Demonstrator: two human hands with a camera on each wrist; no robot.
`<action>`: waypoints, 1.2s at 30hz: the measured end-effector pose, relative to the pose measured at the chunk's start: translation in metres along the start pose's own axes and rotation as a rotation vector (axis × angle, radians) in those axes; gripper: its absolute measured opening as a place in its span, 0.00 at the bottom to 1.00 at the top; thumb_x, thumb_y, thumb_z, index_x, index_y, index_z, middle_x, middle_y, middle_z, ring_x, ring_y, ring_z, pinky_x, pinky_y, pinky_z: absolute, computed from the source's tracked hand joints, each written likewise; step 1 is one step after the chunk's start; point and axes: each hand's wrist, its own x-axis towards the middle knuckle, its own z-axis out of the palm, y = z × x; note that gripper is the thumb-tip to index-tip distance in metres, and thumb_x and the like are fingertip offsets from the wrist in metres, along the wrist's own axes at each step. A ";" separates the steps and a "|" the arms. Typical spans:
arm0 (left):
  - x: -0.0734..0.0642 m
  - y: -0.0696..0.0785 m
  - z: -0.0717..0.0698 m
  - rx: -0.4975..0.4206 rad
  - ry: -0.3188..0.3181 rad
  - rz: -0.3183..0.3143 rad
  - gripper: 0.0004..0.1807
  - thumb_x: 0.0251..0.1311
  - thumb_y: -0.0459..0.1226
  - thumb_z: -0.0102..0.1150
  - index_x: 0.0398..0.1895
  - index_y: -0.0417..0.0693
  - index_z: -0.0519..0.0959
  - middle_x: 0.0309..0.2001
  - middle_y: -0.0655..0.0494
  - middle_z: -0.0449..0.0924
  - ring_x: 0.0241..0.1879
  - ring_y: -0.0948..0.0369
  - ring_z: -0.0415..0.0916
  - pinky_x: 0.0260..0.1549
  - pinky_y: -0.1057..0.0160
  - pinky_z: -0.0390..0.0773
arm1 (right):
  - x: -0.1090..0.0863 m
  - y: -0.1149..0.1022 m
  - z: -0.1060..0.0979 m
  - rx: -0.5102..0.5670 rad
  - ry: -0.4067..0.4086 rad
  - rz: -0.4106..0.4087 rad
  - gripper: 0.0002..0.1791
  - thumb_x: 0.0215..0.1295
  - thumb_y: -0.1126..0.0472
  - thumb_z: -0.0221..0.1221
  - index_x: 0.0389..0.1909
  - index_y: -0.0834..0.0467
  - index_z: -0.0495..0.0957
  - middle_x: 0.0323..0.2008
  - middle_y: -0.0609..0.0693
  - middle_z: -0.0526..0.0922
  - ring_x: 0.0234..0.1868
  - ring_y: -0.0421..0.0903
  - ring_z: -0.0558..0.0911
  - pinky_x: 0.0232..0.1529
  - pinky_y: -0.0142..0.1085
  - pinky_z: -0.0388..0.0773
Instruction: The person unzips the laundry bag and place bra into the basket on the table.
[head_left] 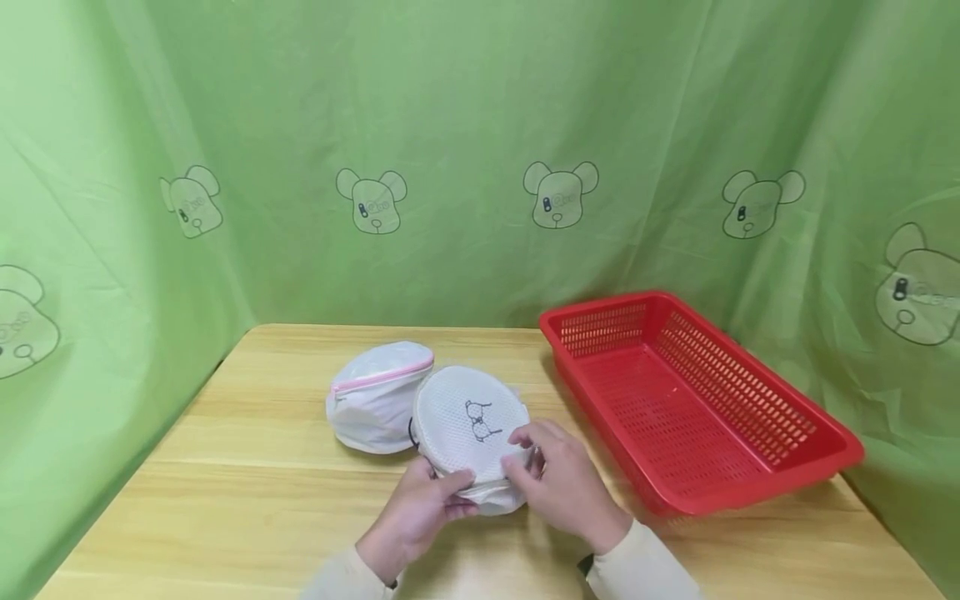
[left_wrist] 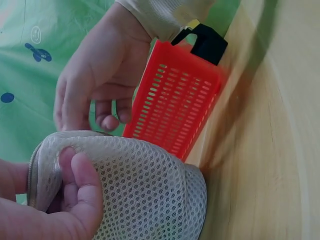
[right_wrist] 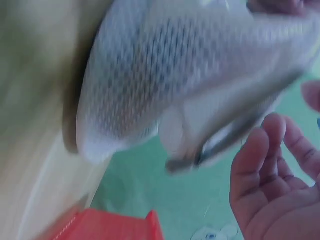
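Observation:
A round white mesh laundry bag (head_left: 450,417) with a dark bra drawing on its top stands tilted on the table. My left hand (head_left: 420,508) grips its near rim, thumb on top; in the left wrist view its fingertips (left_wrist: 85,172) press into the mesh by the zipper. At the bag's right edge is my right hand (head_left: 562,479), fingers loosely bent. The right wrist view shows those fingers (right_wrist: 250,155) apart from the zipper (right_wrist: 235,127), which is blurred. A second white laundry bag (head_left: 378,417) with a pink zipper sits directly left of the first.
A large red plastic basket (head_left: 600,417) with slotted walls stands on the right side of the wooden table (head_left: 247,450). Green curtain (head_left: 465,275) with bear-head prints hangs behind the table and along both sides.

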 end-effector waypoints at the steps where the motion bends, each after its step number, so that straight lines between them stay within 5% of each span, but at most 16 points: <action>1: 0.000 0.000 0.001 -0.003 -0.007 0.006 0.22 0.64 0.28 0.54 0.58 0.26 0.62 0.40 0.45 0.80 0.34 0.58 0.79 0.36 0.63 0.81 | -0.001 -0.001 0.002 0.008 -0.021 -0.020 0.13 0.53 0.63 0.69 0.39 0.59 0.80 0.33 0.45 0.77 0.24 0.34 0.71 0.24 0.27 0.72; 7: 0.000 0.001 -0.002 -0.030 -0.118 0.035 0.29 0.63 0.24 0.52 0.65 0.23 0.57 0.55 0.33 0.74 0.48 0.51 0.79 0.49 0.56 0.79 | -0.004 -0.002 0.005 0.025 -0.108 -0.049 0.22 0.50 0.60 0.73 0.47 0.58 0.81 0.43 0.47 0.81 0.28 0.35 0.74 0.29 0.27 0.75; 13: 0.000 0.001 -0.005 -0.033 -0.164 0.023 0.26 0.60 0.21 0.52 0.62 0.21 0.60 0.52 0.34 0.77 0.47 0.54 0.80 0.51 0.56 0.78 | -0.003 0.002 0.003 -0.006 -0.180 -0.040 0.18 0.54 0.58 0.70 0.46 0.58 0.82 0.44 0.48 0.83 0.33 0.36 0.77 0.35 0.32 0.78; 19: 0.001 0.002 -0.005 -0.025 -0.163 0.006 0.24 0.60 0.22 0.53 0.59 0.22 0.63 0.50 0.36 0.79 0.44 0.56 0.81 0.48 0.59 0.79 | -0.003 0.005 0.006 -0.013 -0.123 -0.080 0.04 0.59 0.60 0.67 0.32 0.53 0.81 0.31 0.40 0.78 0.29 0.33 0.74 0.31 0.31 0.75; 22: 0.000 0.001 -0.007 -0.023 -0.164 0.003 0.23 0.61 0.25 0.54 0.59 0.24 0.64 0.49 0.38 0.80 0.41 0.57 0.81 0.46 0.59 0.80 | -0.002 0.008 0.007 -0.014 -0.079 -0.085 0.05 0.60 0.62 0.66 0.29 0.52 0.78 0.26 0.37 0.73 0.26 0.32 0.71 0.27 0.29 0.73; 25: -0.001 0.000 -0.009 -0.021 -0.136 -0.009 0.25 0.64 0.29 0.55 0.61 0.25 0.63 0.46 0.41 0.81 0.39 0.57 0.80 0.44 0.59 0.81 | -0.002 0.011 0.007 -0.006 -0.038 -0.060 0.06 0.60 0.65 0.65 0.30 0.52 0.78 0.26 0.37 0.72 0.26 0.32 0.71 0.26 0.29 0.73; 32: -0.003 -0.003 -0.019 -0.080 0.034 -0.026 0.33 0.66 0.40 0.56 0.66 0.35 0.54 0.42 0.49 0.78 0.38 0.55 0.80 0.39 0.59 0.82 | 0.001 0.023 0.004 0.058 0.071 -0.004 0.04 0.64 0.69 0.60 0.34 0.57 0.77 0.28 0.41 0.76 0.29 0.36 0.75 0.29 0.32 0.77; 36: -0.003 -0.004 -0.025 -0.111 0.063 -0.021 0.30 0.65 0.38 0.57 0.64 0.37 0.57 0.36 0.54 0.77 0.38 0.55 0.79 0.38 0.60 0.82 | 0.004 0.031 0.002 0.114 0.120 0.054 0.03 0.67 0.70 0.55 0.37 0.61 0.77 0.29 0.48 0.81 0.31 0.42 0.80 0.31 0.34 0.80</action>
